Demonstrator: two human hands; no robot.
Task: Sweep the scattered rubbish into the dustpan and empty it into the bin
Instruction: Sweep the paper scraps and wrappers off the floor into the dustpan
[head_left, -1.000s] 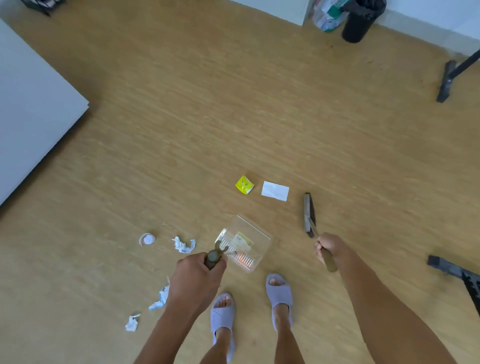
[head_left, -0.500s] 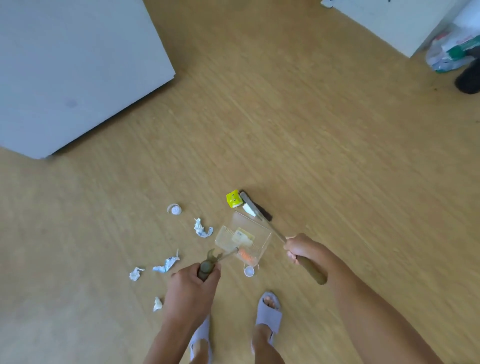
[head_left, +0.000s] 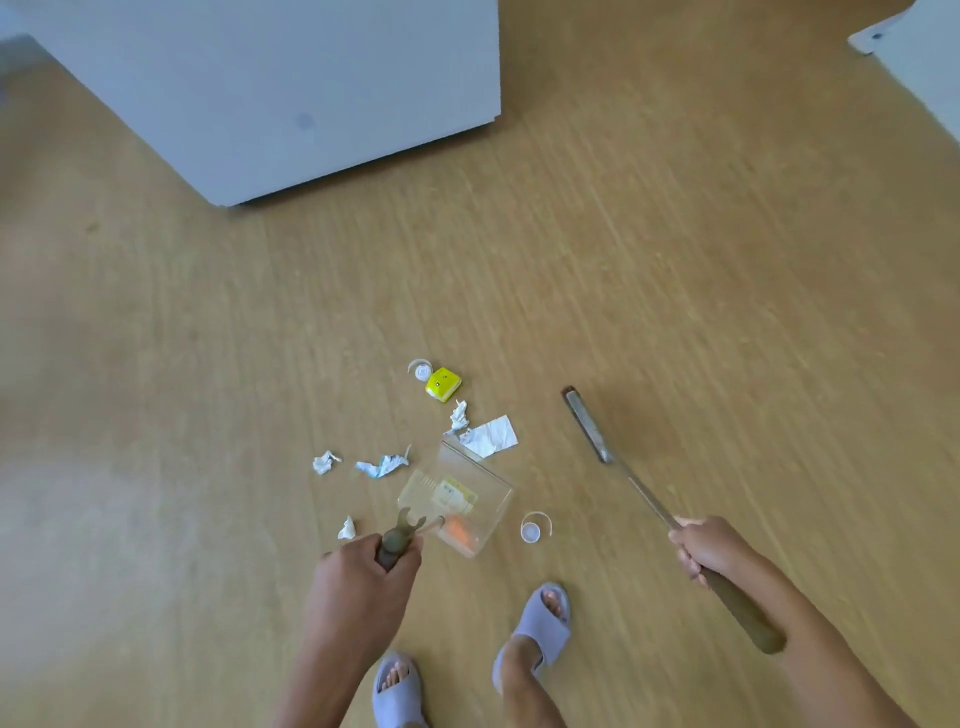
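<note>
Left hand (head_left: 363, 577), fingers curled round the clear dustpan (head_left: 488, 480) handle, pan on the floor. Right hand (head_left: 706, 551) fingers clamped on the broom (head_left: 649, 502), its head well right of the pan. Paper scraps (head_left: 384, 464) beside the pan's mouth, yellow carton (head_left: 443, 384) farthest.

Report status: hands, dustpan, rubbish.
Left hand grips clear plastic dustpan by handle. Right hand grips long-handled brush, head apart from rubbish. Yellow carton, white paper sheet on floor. Bin not in view.

Dustpan (head_left: 457, 501) btwn paper scraps (head_left: 383, 464) left, broom (head_left: 589, 423) right.
</note>
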